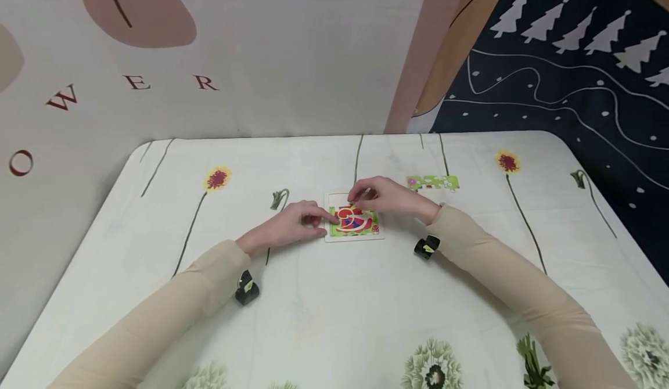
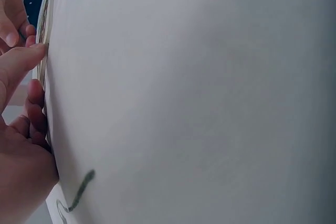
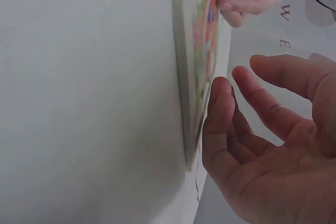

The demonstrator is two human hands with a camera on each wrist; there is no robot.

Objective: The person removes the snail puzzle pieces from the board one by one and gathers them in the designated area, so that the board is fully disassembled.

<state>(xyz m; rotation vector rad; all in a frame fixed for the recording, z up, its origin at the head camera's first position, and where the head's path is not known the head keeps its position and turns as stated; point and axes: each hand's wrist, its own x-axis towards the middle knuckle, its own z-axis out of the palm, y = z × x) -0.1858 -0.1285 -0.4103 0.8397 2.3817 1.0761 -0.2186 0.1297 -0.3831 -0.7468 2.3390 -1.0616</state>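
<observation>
A small picture puzzle board (image 1: pixel 354 239) with a pale frame lies flat at mid-table, its picture red, blue and green. From the left, my left hand (image 1: pixel 294 224) reaches to it, the index finger straight and touching the picture near its left side, the thumb by the frame's edge. Over the board's upper right is my right hand (image 1: pixel 389 196), with its fingertips close above the picture. In the right wrist view the right hand's fingers (image 3: pixel 219 106) are loosely bent beside the board (image 3: pixel 181 51), thumb apart, nothing visible between them. The right hand hides the board's upper right corner.
A green flowered strip (image 1: pixel 432 182) lies on the table behind and to the right of the board. The white tablecloth (image 1: pixel 334 308) has printed flowers. Beyond the table's back edge hangs a pale printed cloth (image 1: pixel 292 58), with a dark one (image 1: pixel 554 104) at the right.
</observation>
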